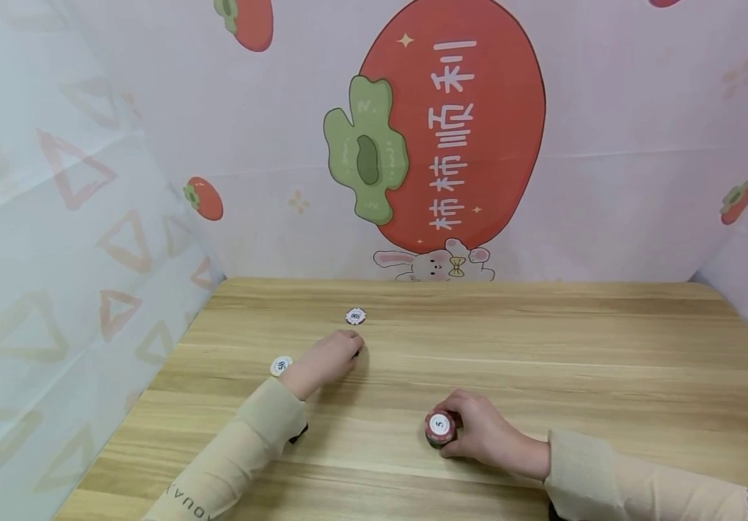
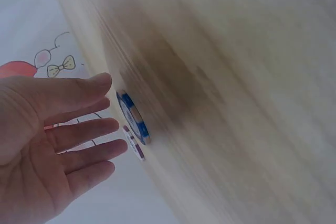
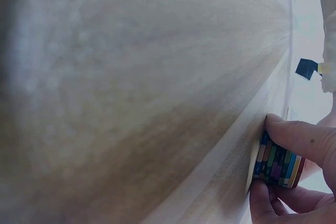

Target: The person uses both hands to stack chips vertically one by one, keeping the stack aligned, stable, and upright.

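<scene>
My left hand [image 1: 330, 362] reaches low over the table with relaxed, nearly straight fingers. In the left wrist view a blue-and-tan edged poker chip [image 2: 137, 121] lies right at its fingertips, and the thumb is close above it; in the head view the hand mostly hides this chip. My right hand [image 1: 487, 434] grips a stack of poker chips [image 1: 440, 428], thumb on one side and fingers on the other. A red chip marked 5 tops the stack. The right wrist view shows edges of several colours along the stack [image 3: 276, 163], which stands at the table surface.
Beyond the left hand lies a white poker chip marked 500 [image 1: 356, 316]. A cream chip marked 50 [image 1: 281, 365] is beside the left wrist. The wooden table [image 1: 543, 340] meets printed cloth walls at its back and sides.
</scene>
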The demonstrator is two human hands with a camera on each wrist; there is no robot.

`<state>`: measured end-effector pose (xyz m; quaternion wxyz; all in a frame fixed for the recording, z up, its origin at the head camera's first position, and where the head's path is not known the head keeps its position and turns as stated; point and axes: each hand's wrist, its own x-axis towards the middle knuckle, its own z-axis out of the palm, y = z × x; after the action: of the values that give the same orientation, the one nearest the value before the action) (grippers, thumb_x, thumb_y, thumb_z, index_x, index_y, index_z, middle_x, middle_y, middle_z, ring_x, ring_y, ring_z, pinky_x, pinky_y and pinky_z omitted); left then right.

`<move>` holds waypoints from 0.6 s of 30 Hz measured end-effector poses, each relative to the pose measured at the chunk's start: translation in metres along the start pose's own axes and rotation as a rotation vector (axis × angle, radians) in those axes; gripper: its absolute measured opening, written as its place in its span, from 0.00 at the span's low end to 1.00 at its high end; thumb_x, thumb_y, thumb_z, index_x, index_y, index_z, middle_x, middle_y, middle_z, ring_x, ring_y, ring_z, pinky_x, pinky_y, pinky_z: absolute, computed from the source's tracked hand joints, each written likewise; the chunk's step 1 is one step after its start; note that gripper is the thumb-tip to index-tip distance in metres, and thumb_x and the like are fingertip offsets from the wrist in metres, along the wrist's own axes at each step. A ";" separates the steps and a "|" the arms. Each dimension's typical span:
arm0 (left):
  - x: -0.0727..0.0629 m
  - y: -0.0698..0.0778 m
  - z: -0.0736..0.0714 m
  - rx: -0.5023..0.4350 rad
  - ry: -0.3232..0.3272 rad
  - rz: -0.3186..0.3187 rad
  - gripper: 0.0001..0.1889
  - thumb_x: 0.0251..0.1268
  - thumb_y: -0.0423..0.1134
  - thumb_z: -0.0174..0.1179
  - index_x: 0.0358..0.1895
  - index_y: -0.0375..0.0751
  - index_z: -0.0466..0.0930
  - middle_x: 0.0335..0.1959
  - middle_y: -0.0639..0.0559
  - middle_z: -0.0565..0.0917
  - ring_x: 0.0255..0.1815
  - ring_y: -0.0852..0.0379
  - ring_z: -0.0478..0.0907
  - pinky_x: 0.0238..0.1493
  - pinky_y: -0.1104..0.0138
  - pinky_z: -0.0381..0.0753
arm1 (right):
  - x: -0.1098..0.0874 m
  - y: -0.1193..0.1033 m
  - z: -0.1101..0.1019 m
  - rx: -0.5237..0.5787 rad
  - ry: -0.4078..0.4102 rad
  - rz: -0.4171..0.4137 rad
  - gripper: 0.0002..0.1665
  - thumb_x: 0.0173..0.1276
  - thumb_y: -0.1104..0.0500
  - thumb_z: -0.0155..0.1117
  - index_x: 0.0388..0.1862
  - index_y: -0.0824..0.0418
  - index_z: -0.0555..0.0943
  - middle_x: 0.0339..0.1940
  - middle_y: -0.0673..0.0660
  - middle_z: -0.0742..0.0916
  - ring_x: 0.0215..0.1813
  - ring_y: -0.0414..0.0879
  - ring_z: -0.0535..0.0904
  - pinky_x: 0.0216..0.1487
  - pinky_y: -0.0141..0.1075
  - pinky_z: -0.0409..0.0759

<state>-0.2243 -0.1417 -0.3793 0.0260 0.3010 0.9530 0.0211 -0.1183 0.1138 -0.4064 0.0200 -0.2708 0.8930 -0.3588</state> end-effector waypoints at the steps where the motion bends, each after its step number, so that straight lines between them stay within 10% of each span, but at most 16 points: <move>1: 0.000 -0.001 0.000 -0.004 -0.014 -0.011 0.09 0.59 0.28 0.53 0.42 0.32 0.77 0.38 0.45 0.78 0.41 0.51 0.77 0.42 0.61 0.75 | 0.000 0.000 0.000 0.001 0.000 0.001 0.25 0.32 0.63 0.79 0.35 0.62 0.80 0.33 0.45 0.79 0.36 0.41 0.76 0.39 0.34 0.75; 18: -0.001 -0.007 0.002 0.007 -0.027 -0.022 0.09 0.56 0.27 0.58 0.41 0.33 0.77 0.33 0.46 0.78 0.33 0.54 0.76 0.35 0.63 0.75 | -0.001 -0.001 0.000 -0.002 0.001 0.004 0.26 0.33 0.63 0.78 0.36 0.63 0.80 0.33 0.45 0.79 0.37 0.42 0.76 0.39 0.34 0.75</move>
<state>-0.2277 -0.1483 -0.3814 0.0381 0.2907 0.9560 0.0135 -0.1174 0.1137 -0.4058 0.0201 -0.2690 0.8940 -0.3579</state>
